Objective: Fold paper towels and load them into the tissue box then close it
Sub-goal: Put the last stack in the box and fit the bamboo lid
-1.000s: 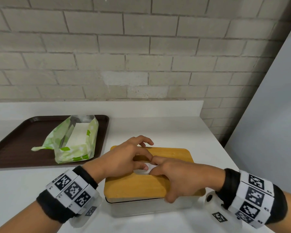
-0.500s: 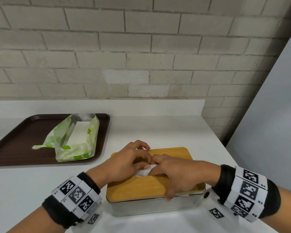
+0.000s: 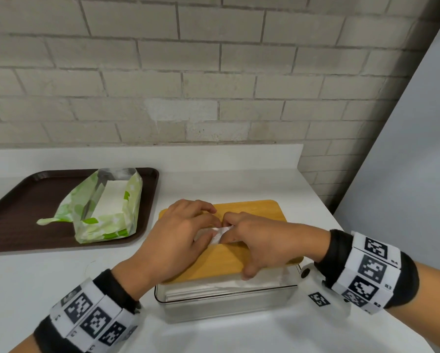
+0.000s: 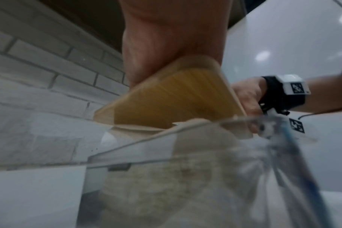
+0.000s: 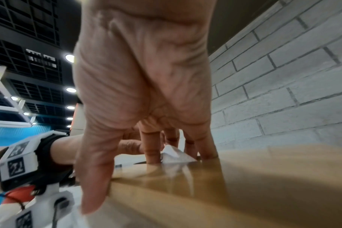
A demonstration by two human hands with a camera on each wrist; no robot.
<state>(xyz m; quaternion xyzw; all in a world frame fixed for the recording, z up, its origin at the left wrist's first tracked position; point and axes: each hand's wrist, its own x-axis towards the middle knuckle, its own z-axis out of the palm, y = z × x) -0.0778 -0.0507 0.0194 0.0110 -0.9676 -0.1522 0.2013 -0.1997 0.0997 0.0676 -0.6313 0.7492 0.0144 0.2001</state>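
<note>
Where the wooden lid [image 3: 252, 253] has its slot, a white tip of paper towel [image 3: 220, 231] pokes up, and both hands meet over it. The left hand [image 3: 173, 238] lies on the lid's left half with its fingers curled in toward the towel; the right hand [image 3: 262, 243] covers the right half, fingertips [image 5: 152, 155] down at the slot beside the towel [image 5: 174, 155] and the thumb [image 3: 248, 272] hooked over the lid's near edge. Whether either hand actually pinches the towel I cannot tell, since the fingers hide the contact. The lid sits on the clear box [image 3: 226, 299], which stands near the front right part of the white surface [image 3: 48, 281]; folded towels [image 3: 214, 287] show through its near wall. From the left wrist view the lid [image 4: 172, 100] looks tilted above the box rim [image 4: 146, 145], not seated flat. Both wrists carry black bands with printed markers. Left of the box, on a brown tray [image 3: 15, 205] toward the surface's left edge, lies an opened green-and-white pack [image 3: 107, 212] with a white stack inside. A brick wall [image 3: 214, 72] runs behind.
</note>
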